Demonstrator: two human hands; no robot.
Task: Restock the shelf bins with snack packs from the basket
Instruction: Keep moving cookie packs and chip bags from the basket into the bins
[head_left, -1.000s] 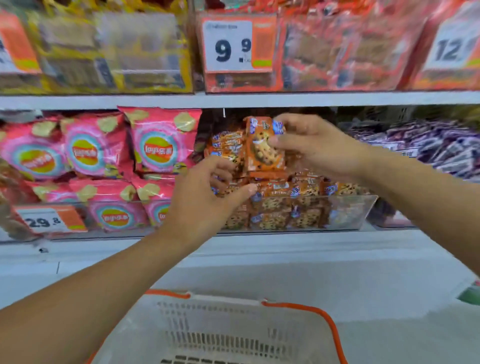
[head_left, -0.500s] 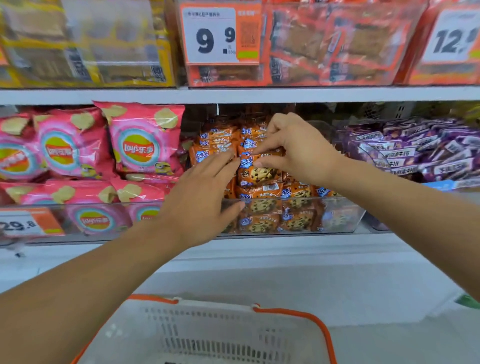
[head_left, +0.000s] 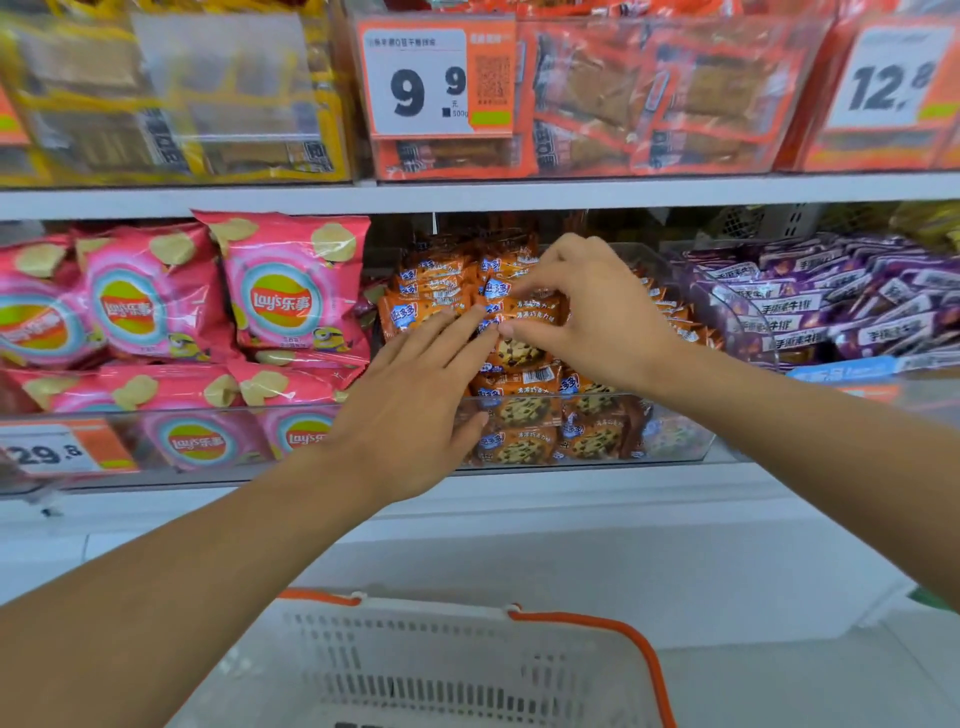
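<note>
Clear acrylic forms the shelf bin (head_left: 675, 431) on the middle shelf (head_left: 467, 195), and it is shown nearly filled with orange cookie packs (head_left: 524, 410) stacked in rows. Pink crisp bags (head_left: 291, 291) are seen in the neighbouring bin to the left, purple packs (head_left: 810, 306) to the right, and a price tag (head_left: 431, 78) on the bin above. The white basket (head_left: 467, 654) with its orange rim is held low in the foreground; its contents cannot be made out.

Both hands are placed over the cookie bin. The left hand (head_left: 415, 410) is laid flat, fingers straight and together, pressed against the front of the stack beside the pack being set down. The right hand (head_left: 592, 317) is curled over the top of the pile, and one cookie pack (head_left: 519, 343) is pinched between its thumb and fingertips.

The step in hand is judged to be the seating of this pack onto the stack. It is best done with the flat left hand kept as a stop, so that the slippery wrappers below are not pushed forward over the bin's front wall. The pack should be lowered face outward, aligned with the row beneath, and released only once it is resting level. Light pressure is advised, since the cookies inside are likely to be brittle.
</note>
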